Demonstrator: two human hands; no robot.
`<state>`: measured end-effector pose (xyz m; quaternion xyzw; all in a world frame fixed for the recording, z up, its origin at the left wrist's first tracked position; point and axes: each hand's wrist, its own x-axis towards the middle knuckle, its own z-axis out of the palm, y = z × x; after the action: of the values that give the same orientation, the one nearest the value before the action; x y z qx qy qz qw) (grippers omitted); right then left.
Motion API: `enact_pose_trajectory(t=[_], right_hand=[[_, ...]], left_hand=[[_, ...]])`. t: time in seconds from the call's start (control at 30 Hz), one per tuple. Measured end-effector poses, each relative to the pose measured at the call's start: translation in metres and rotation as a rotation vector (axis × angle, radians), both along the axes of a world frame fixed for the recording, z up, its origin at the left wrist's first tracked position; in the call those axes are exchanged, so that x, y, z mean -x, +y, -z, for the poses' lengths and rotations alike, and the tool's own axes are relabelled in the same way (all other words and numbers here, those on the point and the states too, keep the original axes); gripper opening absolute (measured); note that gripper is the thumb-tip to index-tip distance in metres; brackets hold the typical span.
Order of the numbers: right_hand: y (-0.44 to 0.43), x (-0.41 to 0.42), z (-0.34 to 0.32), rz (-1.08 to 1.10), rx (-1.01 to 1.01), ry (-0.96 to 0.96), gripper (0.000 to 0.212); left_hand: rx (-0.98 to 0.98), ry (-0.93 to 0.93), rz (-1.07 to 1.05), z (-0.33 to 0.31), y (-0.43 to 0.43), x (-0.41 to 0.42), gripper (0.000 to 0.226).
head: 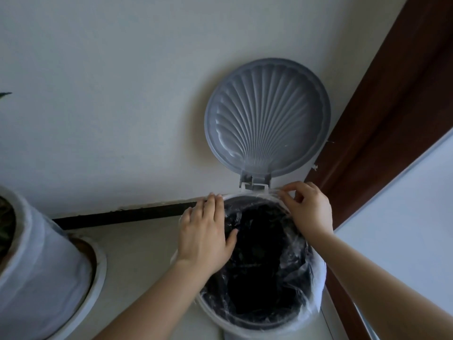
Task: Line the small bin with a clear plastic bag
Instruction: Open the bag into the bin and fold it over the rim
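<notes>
A small round white bin [247, 331] stands against the wall with its grey shell-patterned lid [267, 116] swung up. A clear plastic bag [297, 273] lies inside its dark interior, its edge folded over the rim on the right and near sides. My left hand [206, 234] rests flat on the rim's far-left part, fingers over the bag's edge and thumb inside the bin. My right hand [306, 207] pinches the bag's edge at the far rim, just below the lid's hinge [255, 181].
A large white plant pot [36, 261] on a saucer stands to the left. The pale wall runs behind, with a dark skirting strip [122, 215] at floor level. A brown wooden door frame [392, 119] and a white surface [404, 217] border the bin on the right.
</notes>
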<state>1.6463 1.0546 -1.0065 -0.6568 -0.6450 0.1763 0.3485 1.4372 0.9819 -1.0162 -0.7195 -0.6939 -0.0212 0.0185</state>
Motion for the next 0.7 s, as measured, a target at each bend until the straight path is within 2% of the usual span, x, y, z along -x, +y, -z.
enact_pose_trajectory(t=[0.13, 0.23, 0.3, 0.37, 0.43, 0.53, 0.6, 0.7], right_hand=[[0.007, -0.002, 0.002, 0.055, 0.138, 0.12, 0.008], [0.012, -0.01, 0.002, 0.098, 0.356, 0.388, 0.015], [0.01, -0.017, 0.003, 0.103, 0.509, 0.545, 0.007], [0.007, -0.024, 0.006, 0.102, 0.553, 0.563, 0.005], [0.002, -0.027, 0.005, 0.089, 0.513, 0.504, 0.009], [-0.011, -0.025, -0.005, 0.047, 0.413, 0.356, 0.014], [-0.029, -0.027, -0.012, 0.013, 0.266, 0.135, 0.025], [-0.072, -0.029, -0.019, -0.155, 0.044, -0.152, 0.039]], left_hand=[[0.026, -0.118, -0.034, 0.005, 0.015, 0.001, 0.082], [0.058, -0.218, -0.051, 0.007, 0.022, 0.006, 0.081], [0.073, -0.304, -0.064, 0.009, 0.023, 0.01, 0.077], [0.11, -0.433, -0.094, 0.009, 0.026, 0.013, 0.072], [0.192, -0.552, -0.118, 0.006, 0.027, 0.017, 0.073], [0.317, -0.667, -0.162, -0.005, 0.024, 0.018, 0.094], [0.16, -0.57, -0.135, -0.013, 0.014, 0.018, 0.092], [-0.237, -0.356, 0.02, -0.025, -0.012, 0.02, 0.069]])
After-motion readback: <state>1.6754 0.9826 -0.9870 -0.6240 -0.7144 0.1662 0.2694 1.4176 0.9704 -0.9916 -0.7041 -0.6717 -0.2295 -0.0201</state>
